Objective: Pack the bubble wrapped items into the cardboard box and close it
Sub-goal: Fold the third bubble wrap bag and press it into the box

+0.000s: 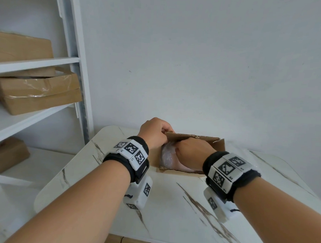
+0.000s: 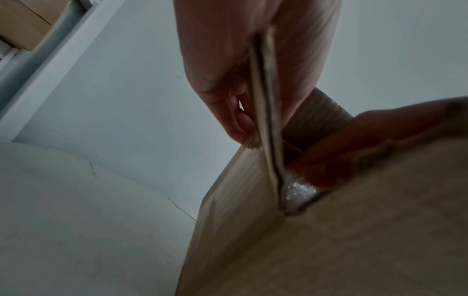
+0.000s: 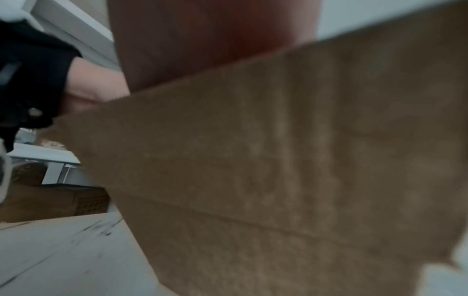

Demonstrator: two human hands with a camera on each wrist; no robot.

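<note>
An open cardboard box [image 1: 219, 144] stands on the marble table [image 1: 170, 204]. A bubble wrapped item [image 1: 167, 156] lies inside it at the left end, also glimpsed as shiny bubble wrap [image 2: 298, 192] in the left wrist view. My left hand [image 1: 155, 130] pinches the box's upright left flap [image 2: 269, 120] at the far left corner, with the thumb on one side and the fingers [image 2: 238, 120] on the other. My right hand [image 1: 193, 152] reaches down into the box onto the wrapped item. Its fingertips are hidden by the box wall [image 3: 303, 160].
White shelving [image 1: 35, 62] stands at the left, holding several brown cardboard boxes [image 1: 37, 94]. A plain white wall rises right behind the table. The table's rounded edge runs close to the left of the box.
</note>
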